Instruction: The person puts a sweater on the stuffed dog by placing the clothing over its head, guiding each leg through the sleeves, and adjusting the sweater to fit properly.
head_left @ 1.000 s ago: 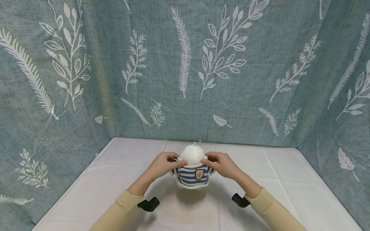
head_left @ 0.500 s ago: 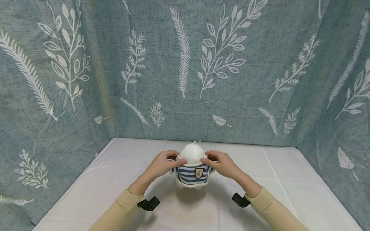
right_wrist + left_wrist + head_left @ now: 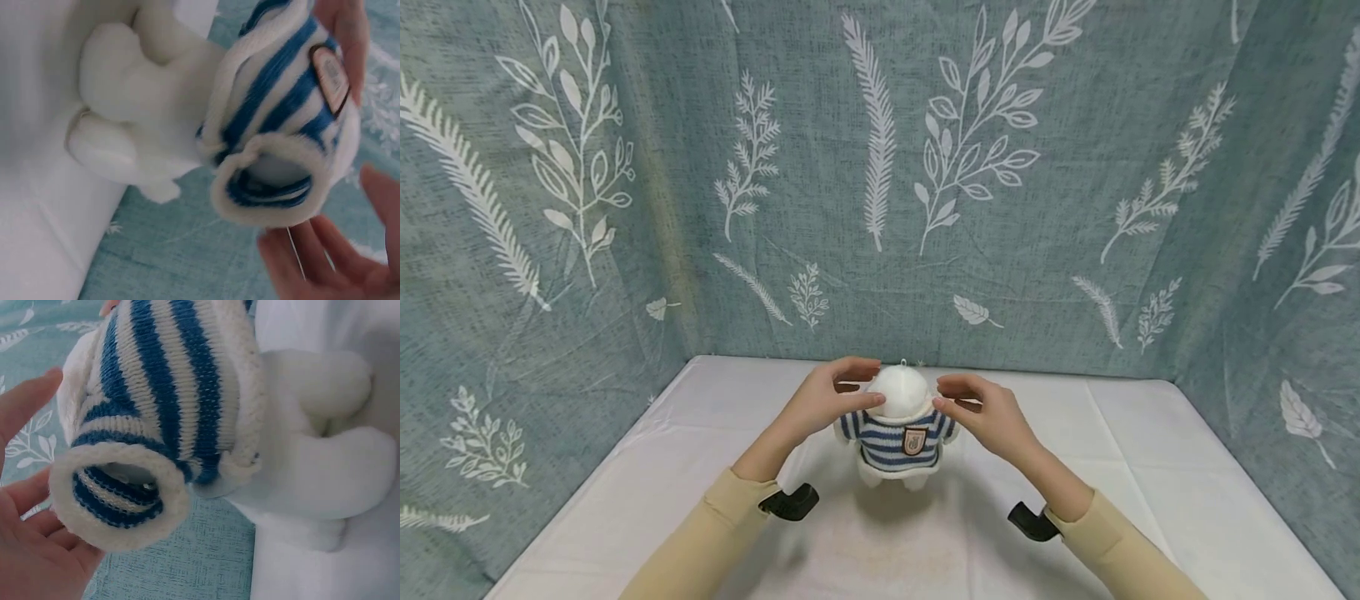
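Note:
A white plush toy (image 3: 901,390) with a small loop on its round head stands upright on the white table. It wears a blue-and-white striped knitted sweater (image 3: 880,450) with a badge (image 3: 914,442). My left hand (image 3: 827,398) is beside the head, thumb at its edge and fingers extended behind it. On the other side my right hand (image 3: 990,414) has loosely bent fingers close to the head and collar. Both wrist views show a wide sleeve opening, the left cuff (image 3: 175,506) and the right cuff (image 3: 222,197), and the toy's bare white legs (image 3: 325,475).
The table (image 3: 1150,500) is covered in white cloth with fold lines. Grey-green curtains (image 3: 820,108) with white leaf prints stand behind it and along both sides. Black wrist mounts, the left one (image 3: 792,503) and the right one (image 3: 1033,523), stick out inward below the hands.
Both hands have let go of the sweater's shoulders. The left has risen beside the head, and the right has drawn slightly outward. More of the sleeves and the toy's feet show now.

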The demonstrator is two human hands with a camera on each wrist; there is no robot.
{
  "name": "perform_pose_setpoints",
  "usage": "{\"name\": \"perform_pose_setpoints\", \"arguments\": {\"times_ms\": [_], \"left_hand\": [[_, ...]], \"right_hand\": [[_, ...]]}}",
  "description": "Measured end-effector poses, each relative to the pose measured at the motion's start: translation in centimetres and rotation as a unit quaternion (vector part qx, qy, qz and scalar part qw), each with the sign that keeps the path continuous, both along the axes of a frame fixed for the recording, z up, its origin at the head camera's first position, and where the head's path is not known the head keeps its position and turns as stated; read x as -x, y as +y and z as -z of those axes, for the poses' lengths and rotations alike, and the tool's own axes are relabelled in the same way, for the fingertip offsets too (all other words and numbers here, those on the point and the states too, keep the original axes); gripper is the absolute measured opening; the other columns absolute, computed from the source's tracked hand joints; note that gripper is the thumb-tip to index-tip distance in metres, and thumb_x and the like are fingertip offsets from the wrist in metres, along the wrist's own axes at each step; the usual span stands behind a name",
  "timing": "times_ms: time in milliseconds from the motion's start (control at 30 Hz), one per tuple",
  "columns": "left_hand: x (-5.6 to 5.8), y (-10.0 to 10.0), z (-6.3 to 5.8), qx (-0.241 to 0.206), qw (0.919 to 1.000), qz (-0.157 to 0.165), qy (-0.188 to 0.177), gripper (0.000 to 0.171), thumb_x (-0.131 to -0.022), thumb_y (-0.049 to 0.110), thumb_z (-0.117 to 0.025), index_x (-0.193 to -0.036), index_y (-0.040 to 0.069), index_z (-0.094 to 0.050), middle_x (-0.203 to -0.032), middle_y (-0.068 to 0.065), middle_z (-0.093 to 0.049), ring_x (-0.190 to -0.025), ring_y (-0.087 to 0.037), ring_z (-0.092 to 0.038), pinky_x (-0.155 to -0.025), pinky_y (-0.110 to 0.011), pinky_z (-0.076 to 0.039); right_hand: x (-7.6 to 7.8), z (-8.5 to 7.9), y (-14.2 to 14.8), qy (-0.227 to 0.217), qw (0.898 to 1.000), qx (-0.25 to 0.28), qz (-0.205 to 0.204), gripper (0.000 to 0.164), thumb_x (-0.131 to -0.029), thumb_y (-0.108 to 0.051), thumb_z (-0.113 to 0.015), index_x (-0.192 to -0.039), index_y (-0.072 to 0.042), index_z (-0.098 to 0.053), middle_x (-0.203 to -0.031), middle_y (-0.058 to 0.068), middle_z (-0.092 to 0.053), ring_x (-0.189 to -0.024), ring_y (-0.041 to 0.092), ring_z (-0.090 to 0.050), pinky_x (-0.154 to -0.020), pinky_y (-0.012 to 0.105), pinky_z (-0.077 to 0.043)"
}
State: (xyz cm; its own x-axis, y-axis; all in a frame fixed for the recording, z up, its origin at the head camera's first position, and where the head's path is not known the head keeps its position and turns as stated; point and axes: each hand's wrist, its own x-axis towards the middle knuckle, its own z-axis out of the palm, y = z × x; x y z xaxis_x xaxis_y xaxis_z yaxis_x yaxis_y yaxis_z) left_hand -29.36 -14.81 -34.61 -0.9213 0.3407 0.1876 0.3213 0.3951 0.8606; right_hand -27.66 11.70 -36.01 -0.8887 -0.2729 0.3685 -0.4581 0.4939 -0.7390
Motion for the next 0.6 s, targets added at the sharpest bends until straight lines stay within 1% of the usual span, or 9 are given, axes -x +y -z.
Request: {"name": "perform_pose_setpoints", "arguments": {"times_ms": [67,133,167,233,300,367,433,500,600], "left_hand": [[0.2,0.1,-0.1,-0.01,0.9998,0.01,-0.009,0.056,-0.08,0.036,-0.076,-0.13,0.022,-0.055,-0.133,-0.001,-0.055,-0.125,-0.025,-0.05,-0.101,-0.043,-0.044],[0.4,0.3,0.0,-0.019,0.9995,0.019,-0.019,0.056,-0.08,0.034,-0.076,-0.131,0.022,-0.054,-0.135,-0.001,-0.054,-0.126,-0.026,-0.05,-0.1,-0.043,-0.045],[0.5,0.3,0.0,-0.023,0.9992,0.024,-0.022,0.057,-0.081,0.032,-0.076,-0.132,0.021,-0.054,-0.136,-0.002,-0.053,-0.126,-0.026,-0.049,-0.099,-0.043,-0.046],[0.7,0.5,0.1,-0.032,0.9985,0.034,-0.028,0.058,-0.082,0.029,-0.075,-0.134,0.02,-0.052,-0.137,-0.004,-0.052,-0.126,-0.028,-0.049,-0.097,-0.043,-0.047],[0.8,0.6,0.3,-0.036,0.998,0.043,-0.031,0.057,-0.083,0.027,-0.074,-0.135,0.019,-0.051,-0.136,-0.005,-0.053,-0.125,-0.029,-0.05,-0.095,-0.043,-0.048],[0.9,0.7,0.3,-0.036,0.9977,0.049,-0.032,0.056,-0.083,0.027,-0.074,-0.135,0.02,-0.052,-0.134,-0.006,-0.054,-0.122,-0.029,-0.052,-0.093,-0.042,-0.05],[0.9,0.8,0.4,-0.035,0.9975,0.051,-0.033,0.054,-0.083,0.029,-0.074,-0.132,0.021,-0.054,-0.131,-0.006,-0.056,-0.12,-0.029,-0.054,-0.091,-0.041,-0.051],[0.8,0.9,0.4,-0.035,0.9977,0.048,-0.032,0.052,-0.082,0.031,-0.075,-0.13,0.021,-0.056,-0.128,-0.005,-0.057,-0.117,-0.028,-0.056,-0.089,-0.039,-0.052],[0.6,1.1,0.4,-0.037,0.9979,0.043,-0.03,0.051,-0.082,0.033,-0.075,-0.127,0.02,-0.057,-0.124,-0.005,-0.059,-0.113,-0.028,-0.058,-0.087,-0.038,-0.052]], "right_hand": [[-0.7,-0.2,0.1,0.039,0.999,0.016,0.028,0.036,-0.085,-0.034,-0.07,-0.115,-0.015,-0.065,-0.107,0.003,-0.07,-0.101,0.02,-0.066,-0.087,0.037,-0.054],[-1.5,-0.2,0.1,0.076,0.995,0.021,0.054,0.031,-0.085,-0.033,-0.071,-0.11,-0.017,-0.066,-0.099,-0.001,-0.071,-0.095,0.016,-0.067,-0.081,0.035,-0.056],[-1.9,-0.2,0.0,0.089,0.994,0.022,0.062,0.027,-0.084,-0.031,-0.072,-0.107,-0.018,-0.066,-0.095,-0.003,-0.071,-0.091,0.014,-0.067,-0.078,0.034,-0.056],[-2.8,-0.2,-0.1,0.094,0.993,0.025,0.07,0.019,-0.084,-0.031,-0.072,-0.1,-0.021,-0.068,-0.087,-0.007,-0.071,-0.082,0.009,-0.066,-0.07,0.03,-0.056],[-3.5,0.0,-0.4,0.07,0.995,0.027,0.06,0.013,-0.084,-0.032,-0.073,-0.094,-0.023,-0.069,-0.082,-0.01,-0.07,-0.075,0.005,-0.065,-0.065,0.025,-0.054],[-4.1,0.3,-0.7,0.023,0.999,0.03,0.038,0.011,-0.083,-0.033,-0.072,-0.089,-0.024,-0.071,-0.079,-0.01,-0.07,-0.071,0.004,-0.065,-0.063,0.023,-0.053],[-4.6,0.8,-1.1,-0.032,0.999,0.032,0.011,0.014,-0.083,-0.036,-0.072,-0.087,-0.023,-0.072,-0.077,-0.008,-0.071,-0.068,0.006,-0.066,-0.063,0.022,-0.053],[-4.9,1.4,-1.5,-0.083,0.996,0.036,-0.013,0.019,-0.083,-0.038,-0.071,-0.088,-0.019,-0.073,-0.075,-0.004,-0.072,-0.067,0.01,-0.068,-0.063,0.022,-0.053],[-5.1,2.3,-2.1,-0.133,0.989,0.046,-0.045,0.027,-0.084,-0.038,-0.071,-0.091,-0.012,-0.074,-0.077,0.006,-0.073,-0.069,0.017,-0.07,-0.063,0.024,-0.055]]}}
